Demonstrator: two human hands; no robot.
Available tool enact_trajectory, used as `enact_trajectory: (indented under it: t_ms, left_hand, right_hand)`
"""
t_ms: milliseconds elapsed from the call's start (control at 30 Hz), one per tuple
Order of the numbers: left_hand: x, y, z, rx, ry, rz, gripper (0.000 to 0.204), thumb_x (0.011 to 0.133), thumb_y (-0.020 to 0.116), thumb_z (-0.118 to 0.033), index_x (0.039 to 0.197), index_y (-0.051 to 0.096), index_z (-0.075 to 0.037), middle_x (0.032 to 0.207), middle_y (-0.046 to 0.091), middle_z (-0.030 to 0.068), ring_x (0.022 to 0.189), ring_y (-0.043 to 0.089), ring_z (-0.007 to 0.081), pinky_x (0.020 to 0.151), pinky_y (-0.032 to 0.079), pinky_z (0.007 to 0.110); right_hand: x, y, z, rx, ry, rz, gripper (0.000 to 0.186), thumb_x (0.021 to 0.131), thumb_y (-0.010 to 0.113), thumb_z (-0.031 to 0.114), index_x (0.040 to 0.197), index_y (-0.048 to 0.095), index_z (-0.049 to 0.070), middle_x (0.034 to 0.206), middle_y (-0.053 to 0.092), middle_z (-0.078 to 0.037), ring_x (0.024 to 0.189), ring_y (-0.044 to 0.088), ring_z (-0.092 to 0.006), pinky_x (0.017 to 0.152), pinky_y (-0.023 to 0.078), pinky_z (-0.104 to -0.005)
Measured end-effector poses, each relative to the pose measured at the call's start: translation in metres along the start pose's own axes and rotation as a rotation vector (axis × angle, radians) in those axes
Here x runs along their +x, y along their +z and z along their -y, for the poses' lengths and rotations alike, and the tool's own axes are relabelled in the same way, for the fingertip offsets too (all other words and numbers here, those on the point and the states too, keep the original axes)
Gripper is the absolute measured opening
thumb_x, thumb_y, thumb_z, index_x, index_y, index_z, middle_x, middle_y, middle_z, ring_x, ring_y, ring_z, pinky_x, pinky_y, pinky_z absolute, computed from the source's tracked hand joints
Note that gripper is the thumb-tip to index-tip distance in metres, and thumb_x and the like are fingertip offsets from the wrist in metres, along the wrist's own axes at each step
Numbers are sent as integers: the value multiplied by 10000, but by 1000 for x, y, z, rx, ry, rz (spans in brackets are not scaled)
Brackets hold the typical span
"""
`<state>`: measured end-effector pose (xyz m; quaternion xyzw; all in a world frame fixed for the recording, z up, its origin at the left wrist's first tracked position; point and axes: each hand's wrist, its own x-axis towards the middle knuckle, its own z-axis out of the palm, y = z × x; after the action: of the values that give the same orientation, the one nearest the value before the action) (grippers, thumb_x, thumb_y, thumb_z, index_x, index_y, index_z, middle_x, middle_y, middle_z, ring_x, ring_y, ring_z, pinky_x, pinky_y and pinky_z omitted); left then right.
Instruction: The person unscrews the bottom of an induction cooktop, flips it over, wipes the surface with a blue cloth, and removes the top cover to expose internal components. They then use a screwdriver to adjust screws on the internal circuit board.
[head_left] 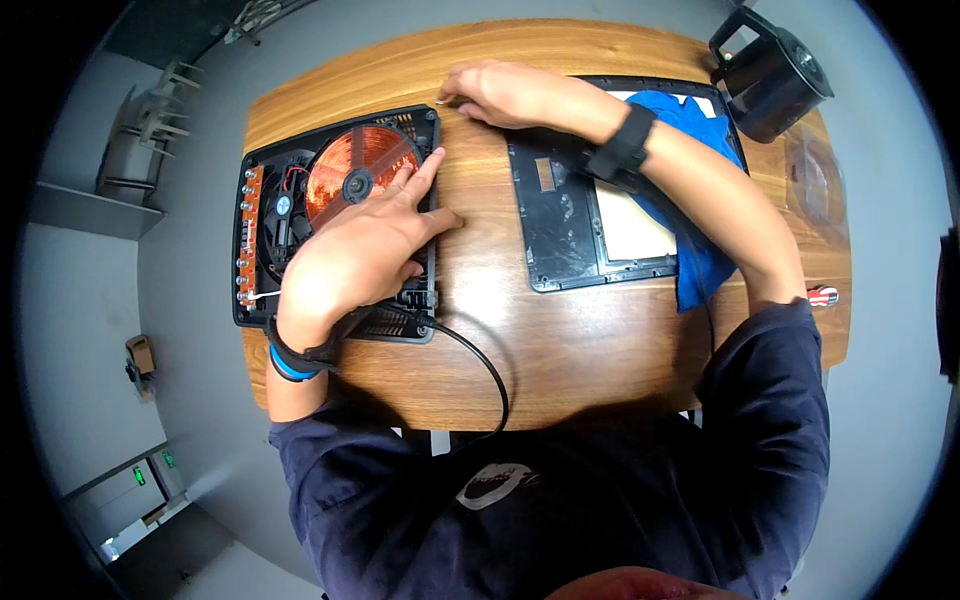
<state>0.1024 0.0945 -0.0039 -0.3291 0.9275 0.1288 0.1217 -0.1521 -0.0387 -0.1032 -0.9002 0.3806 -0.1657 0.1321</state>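
My left hand (370, 235) lies spread over an opened black appliance (310, 150), which shows a round copper coil (330, 180), a fan (290, 215) and an orange circuit strip (250, 210). Its fingers reach the coil and the right edge of the housing. My right hand (490, 95) is closed, with a small shiny piece (441, 101) at its fingertips, just above the housing's top right corner; what that piece is, I cannot make out. A black panel (555, 230) with a pale plate (630, 230) lies under my right forearm.
A blue cloth (700, 260), a black kettle (780, 80), a clear plastic container (815, 180) and a red-handled tool (823, 295) are at the right of the wooden table (470, 370). A black cable (485, 365) curves from the appliance toward me. Stacked furniture (145, 130) stands beyond the left edge.
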Motion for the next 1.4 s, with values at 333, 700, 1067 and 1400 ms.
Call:
enact_trajectory:
  t_ms: [333, 700, 1067, 1400]
  left_hand:
    - [3, 11, -9, 119, 139, -27, 367, 937, 663, -29, 1284, 762, -98, 1784, 380, 167, 1437, 562, 533, 1149, 559, 488]
    - [34, -15, -45, 229, 219, -12, 247, 936, 649, -3, 1162, 747, -9, 1750, 444, 161, 1373, 608, 586, 1091, 613, 473]
    - [42, -14, -58, 185, 260, -39, 592, 837, 692, 134, 1374, 704, -116, 1761, 421, 160, 1453, 509, 618, 1179, 556, 528]
    - [51, -19, -70, 186, 192, 48, 621, 825, 703, 129, 1388, 722, -131, 1722, 482, 167, 1448, 522, 602, 1210, 528, 563]
  right_hand:
    - [45, 22, -12, 141, 89, 58, 141, 947, 795, 114, 1053, 770, 25, 1000, 797, -187, 933, 756, -374, 823, 596, -466]
    - [-68, -98, 43, 210, 137, 62, 234, 1007, 799, 225, 1037, 706, 13, 869, 716, -135, 815, 683, -292, 764, 557, -432]
    - [-328, -175, 2, 78, 831, -333, 148, 1089, 715, 95, 1169, 751, -24, 1027, 775, -46, 940, 723, -122, 862, 609, -297]
    - [-447, -165, -109, -402, 1124, -460, 148, 1022, 749, 126, 1113, 764, 10, 984, 802, -173, 878, 741, -292, 821, 590, -418]
